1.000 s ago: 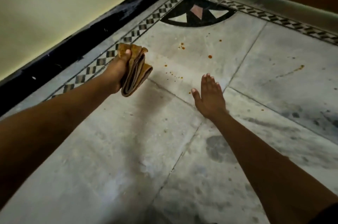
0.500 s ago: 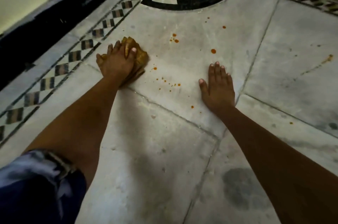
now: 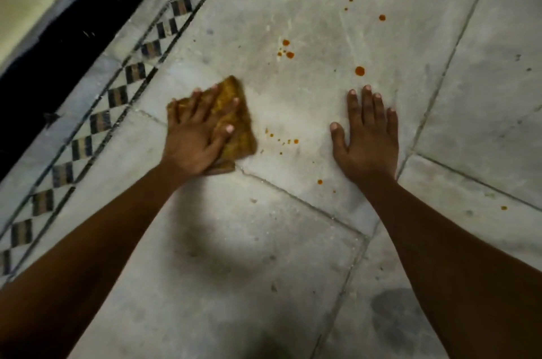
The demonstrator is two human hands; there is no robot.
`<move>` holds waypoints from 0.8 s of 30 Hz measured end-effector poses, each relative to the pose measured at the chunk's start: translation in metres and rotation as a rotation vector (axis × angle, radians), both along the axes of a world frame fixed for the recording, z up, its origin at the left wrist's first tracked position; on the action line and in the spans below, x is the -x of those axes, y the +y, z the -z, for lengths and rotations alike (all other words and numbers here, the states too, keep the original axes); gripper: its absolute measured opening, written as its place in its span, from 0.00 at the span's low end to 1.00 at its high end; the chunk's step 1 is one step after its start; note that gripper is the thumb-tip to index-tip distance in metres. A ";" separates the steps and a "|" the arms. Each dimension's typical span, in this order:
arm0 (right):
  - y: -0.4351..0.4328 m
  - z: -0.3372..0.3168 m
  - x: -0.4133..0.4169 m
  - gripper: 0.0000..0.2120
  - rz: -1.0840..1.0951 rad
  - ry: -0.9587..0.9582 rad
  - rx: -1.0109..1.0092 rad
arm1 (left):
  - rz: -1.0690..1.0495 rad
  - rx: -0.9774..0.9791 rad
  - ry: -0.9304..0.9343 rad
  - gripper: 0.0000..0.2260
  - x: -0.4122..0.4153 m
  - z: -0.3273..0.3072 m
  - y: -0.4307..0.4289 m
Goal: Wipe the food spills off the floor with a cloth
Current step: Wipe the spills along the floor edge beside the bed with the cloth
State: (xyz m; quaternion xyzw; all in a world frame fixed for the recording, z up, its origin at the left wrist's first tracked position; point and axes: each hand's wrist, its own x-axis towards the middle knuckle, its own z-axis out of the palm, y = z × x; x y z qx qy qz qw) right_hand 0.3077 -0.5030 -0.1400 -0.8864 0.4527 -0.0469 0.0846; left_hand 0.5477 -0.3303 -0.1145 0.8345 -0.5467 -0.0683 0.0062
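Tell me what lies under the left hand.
Under the left hand lies the folded yellow cloth, pressed flat on the floor. Whether any spill sits beneath the cloth cannot be seen, because the cloth covers that patch.

Dim, warm light; soft shadow between the forearms; wide-angle edge distortion.

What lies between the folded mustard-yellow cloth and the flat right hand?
In the head view, a trail of small orange food drops sits on the pale marble floor just beside the mustard-yellow cloth; the rest up to the right hand is bare.
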 end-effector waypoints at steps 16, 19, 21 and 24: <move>0.000 -0.001 -0.002 0.32 0.007 -0.012 -0.011 | -0.233 -0.017 -0.037 0.29 -0.028 0.007 -0.023; 0.000 0.000 -0.001 0.32 0.012 -0.013 -0.006 | -0.516 0.001 0.039 0.30 -0.064 0.006 -0.077; 0.000 0.001 -0.001 0.32 0.012 -0.011 0.003 | -0.556 0.037 0.101 0.29 -0.066 0.002 -0.121; 0.000 0.000 -0.001 0.32 0.007 -0.021 -0.003 | -0.378 0.068 0.104 0.29 -0.035 -0.001 -0.139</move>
